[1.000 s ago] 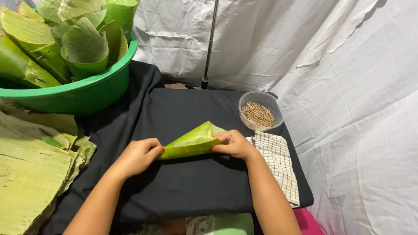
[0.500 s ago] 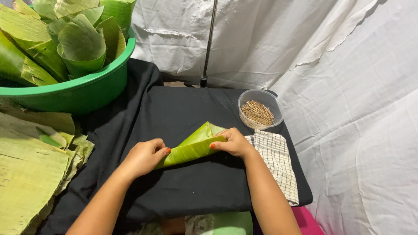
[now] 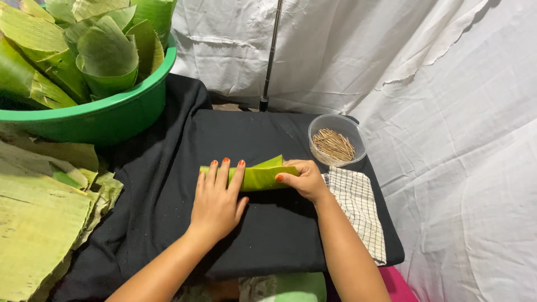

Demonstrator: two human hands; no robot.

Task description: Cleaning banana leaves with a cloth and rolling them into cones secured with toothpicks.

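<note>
- Flattened since a moment ago, left hand (image 3: 215, 201) lies open-palmed, fingertips on the rolled banana leaf (image 3: 258, 175)
- right hand (image 3: 305, 178) pinches its other end

Rolled leaf (image 3: 260, 176) at the bench (image 3: 168, 184) middle.
Basin (image 3: 112, 114) of leaves far left; bowl (image 3: 337, 140) of sticks far right; cloth (image 3: 358, 207) right of the leaf.

Two hands, left hand (image 3: 215, 198) and right hand (image 3: 305, 179); one rolled leaf (image 3: 260, 176); one green basin (image 3: 112, 114) (at least five leaf cones (image 3: 106, 61), some cropped); one clear bowl (image 3: 337, 140) of uncountable small sticks (image 3: 333, 144); one checked cloth (image 3: 358, 210); one stack of flat leaves (image 3: 33, 218).
</note>
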